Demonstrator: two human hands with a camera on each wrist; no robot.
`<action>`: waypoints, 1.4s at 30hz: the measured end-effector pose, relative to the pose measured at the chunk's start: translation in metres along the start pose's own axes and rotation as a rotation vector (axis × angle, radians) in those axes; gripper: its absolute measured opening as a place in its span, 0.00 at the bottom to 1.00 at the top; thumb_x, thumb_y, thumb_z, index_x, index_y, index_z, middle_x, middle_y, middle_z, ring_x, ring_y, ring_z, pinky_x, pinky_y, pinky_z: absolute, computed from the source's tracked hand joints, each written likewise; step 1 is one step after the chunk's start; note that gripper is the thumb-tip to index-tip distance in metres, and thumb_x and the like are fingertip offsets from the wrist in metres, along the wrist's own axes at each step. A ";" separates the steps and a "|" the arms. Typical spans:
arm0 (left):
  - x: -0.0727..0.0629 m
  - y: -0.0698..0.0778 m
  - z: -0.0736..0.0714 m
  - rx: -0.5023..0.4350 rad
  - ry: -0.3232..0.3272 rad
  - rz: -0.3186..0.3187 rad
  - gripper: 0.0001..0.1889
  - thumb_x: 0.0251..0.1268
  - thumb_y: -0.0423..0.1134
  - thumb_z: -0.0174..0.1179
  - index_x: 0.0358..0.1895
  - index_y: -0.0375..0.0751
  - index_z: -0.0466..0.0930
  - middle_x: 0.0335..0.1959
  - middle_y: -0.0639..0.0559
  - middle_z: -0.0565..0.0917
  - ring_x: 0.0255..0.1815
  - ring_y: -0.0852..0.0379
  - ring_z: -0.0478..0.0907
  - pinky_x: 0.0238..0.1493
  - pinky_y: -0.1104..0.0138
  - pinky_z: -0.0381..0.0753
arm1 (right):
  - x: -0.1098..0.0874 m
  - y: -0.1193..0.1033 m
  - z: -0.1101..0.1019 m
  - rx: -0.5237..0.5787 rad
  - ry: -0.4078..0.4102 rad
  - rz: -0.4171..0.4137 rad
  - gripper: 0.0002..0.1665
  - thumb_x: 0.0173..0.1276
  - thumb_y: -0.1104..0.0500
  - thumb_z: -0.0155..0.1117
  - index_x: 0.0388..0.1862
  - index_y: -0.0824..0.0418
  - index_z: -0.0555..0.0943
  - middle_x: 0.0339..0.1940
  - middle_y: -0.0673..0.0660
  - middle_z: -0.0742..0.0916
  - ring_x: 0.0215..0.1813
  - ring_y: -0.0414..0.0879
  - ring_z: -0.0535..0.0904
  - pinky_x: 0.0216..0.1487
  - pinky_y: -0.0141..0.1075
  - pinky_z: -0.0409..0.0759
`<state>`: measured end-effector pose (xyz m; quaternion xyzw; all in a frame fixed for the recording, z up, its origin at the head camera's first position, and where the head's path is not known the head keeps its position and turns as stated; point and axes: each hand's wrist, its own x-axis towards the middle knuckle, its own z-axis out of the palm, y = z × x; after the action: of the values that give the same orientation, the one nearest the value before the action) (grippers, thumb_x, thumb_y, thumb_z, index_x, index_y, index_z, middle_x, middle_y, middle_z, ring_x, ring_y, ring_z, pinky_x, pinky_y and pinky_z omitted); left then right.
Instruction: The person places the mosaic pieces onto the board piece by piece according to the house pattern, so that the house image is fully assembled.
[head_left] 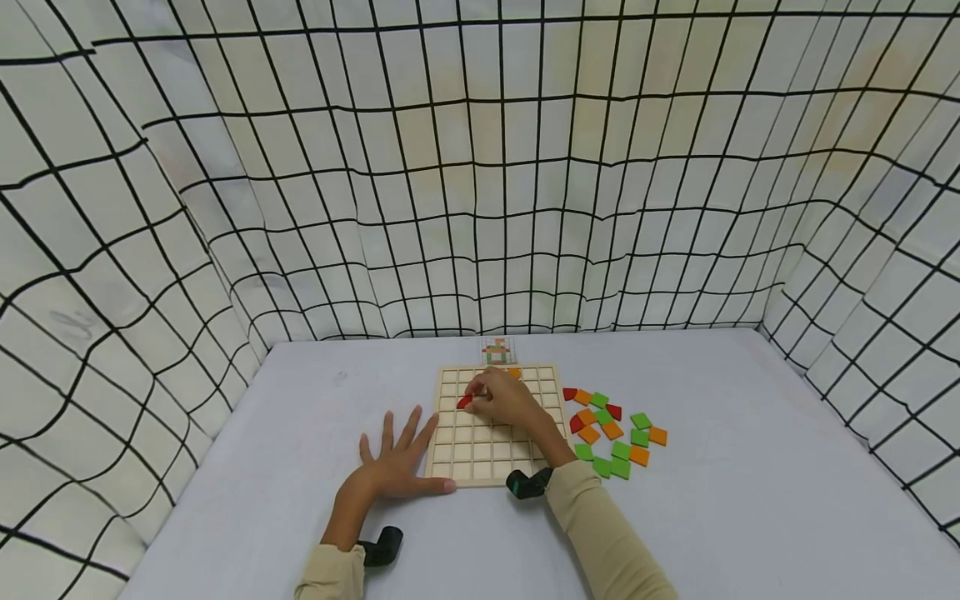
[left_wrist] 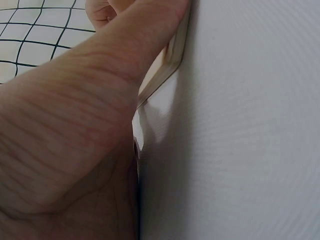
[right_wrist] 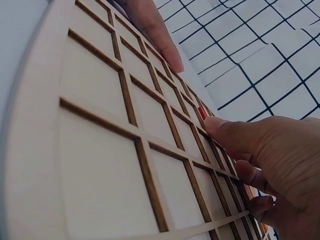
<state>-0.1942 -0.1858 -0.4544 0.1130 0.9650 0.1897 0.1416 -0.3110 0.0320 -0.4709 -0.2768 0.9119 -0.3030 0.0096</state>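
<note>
A wooden grid board point(head_left: 491, 482) lies on the table, its square cells set off by raised strips. Over its upper left cells my right hand point(head_left: 504, 398) pinches a red tile point(head_left: 464, 402) with a curved edge. In the right wrist view the thumb of the right hand point(right_wrist: 285, 155) covers most of that red tile point(right_wrist: 202, 112). My left hand point(head_left: 397, 467) rests at the lower left corner of the board, fingers spread, with fingertips and thumb at its edges. An orange tile point(head_left: 514, 373) sits in the top row, partly behind the right hand.
Loose green tiles point(head_left: 620, 469), orange tiles point(head_left: 658, 436) and red tiles point(head_left: 570, 393) lie scattered right of the board. A small pattern card point(head_left: 498, 351) lies just beyond the board's far edge. Black netting point(head_left: 480, 217) over white sheeting encloses the table's back and sides.
</note>
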 end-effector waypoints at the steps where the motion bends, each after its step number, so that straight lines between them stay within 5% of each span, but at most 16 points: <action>1: 0.000 0.000 0.000 0.001 0.000 -0.001 0.59 0.48 0.72 0.64 0.80 0.52 0.43 0.81 0.42 0.36 0.77 0.28 0.21 0.64 0.26 0.25 | 0.000 0.000 0.001 0.000 -0.002 0.002 0.11 0.65 0.50 0.69 0.43 0.51 0.84 0.45 0.49 0.83 0.39 0.39 0.76 0.39 0.31 0.76; 13: -0.001 0.002 -0.001 0.002 -0.001 -0.003 0.59 0.48 0.73 0.63 0.80 0.52 0.43 0.81 0.42 0.36 0.77 0.28 0.22 0.64 0.26 0.26 | -0.002 -0.001 -0.001 0.033 0.013 0.009 0.09 0.65 0.51 0.69 0.42 0.52 0.84 0.43 0.48 0.83 0.31 0.37 0.73 0.32 0.29 0.72; 23: 0.000 0.001 -0.001 0.005 -0.004 -0.009 0.59 0.48 0.73 0.63 0.80 0.51 0.44 0.81 0.41 0.36 0.77 0.28 0.22 0.63 0.25 0.26 | -0.002 0.001 0.001 0.010 0.017 -0.005 0.10 0.66 0.51 0.68 0.44 0.51 0.84 0.47 0.50 0.82 0.38 0.39 0.74 0.38 0.32 0.75; 42: 0.001 0.001 -0.001 -0.004 -0.001 -0.007 0.60 0.47 0.73 0.63 0.80 0.52 0.43 0.81 0.42 0.36 0.77 0.28 0.21 0.64 0.26 0.25 | -0.004 -0.002 0.001 0.025 0.033 -0.008 0.09 0.67 0.52 0.67 0.44 0.51 0.84 0.45 0.49 0.83 0.35 0.38 0.74 0.35 0.30 0.74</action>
<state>-0.1949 -0.1847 -0.4533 0.1092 0.9650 0.1909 0.1429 -0.3064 0.0321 -0.4714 -0.2752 0.9069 -0.3191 -0.0029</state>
